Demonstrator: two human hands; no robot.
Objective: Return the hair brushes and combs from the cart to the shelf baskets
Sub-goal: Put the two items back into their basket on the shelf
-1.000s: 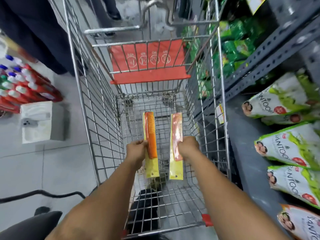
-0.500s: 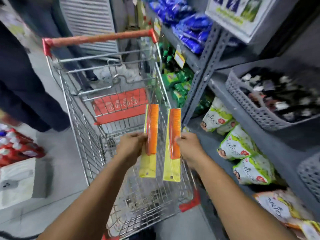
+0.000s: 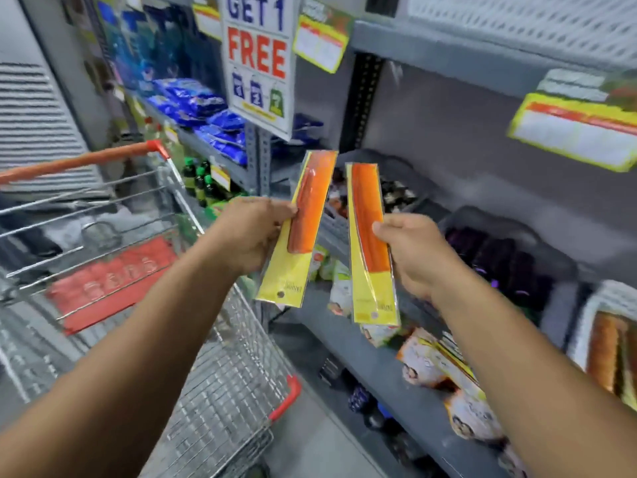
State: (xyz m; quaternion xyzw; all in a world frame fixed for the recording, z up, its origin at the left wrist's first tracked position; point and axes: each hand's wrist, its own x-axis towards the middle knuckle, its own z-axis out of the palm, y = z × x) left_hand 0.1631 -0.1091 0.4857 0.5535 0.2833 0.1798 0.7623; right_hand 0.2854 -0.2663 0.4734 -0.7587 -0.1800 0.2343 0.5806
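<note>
My left hand (image 3: 251,232) grips an orange comb in a yellow card pack (image 3: 303,219), held upright in front of the shelf. My right hand (image 3: 413,257) grips a second orange comb pack (image 3: 368,236) beside it, a little lower. The two packs are apart. Behind them on the grey shelf stand dark baskets: one (image 3: 396,167) right behind the combs, another (image 3: 537,243) to the right with dark purple items. A pale basket (image 3: 599,298) at the far right holds orange packs like the combs. The wire cart (image 3: 220,391) is at lower left.
A "GET 1 FREE" sign (image 3: 258,56) hangs from the shelf upright above the combs. Yellow price tags (image 3: 575,132) stick out from the upper shelf edge. Bagged goods (image 3: 444,370) lie on the lower shelf. The cart's red handle (image 3: 79,162) runs at left.
Both hands have lifted the comb packs out of the cart and carried them up and right toward the shelf baskets. My view has swung from the cart to the shelf.
</note>
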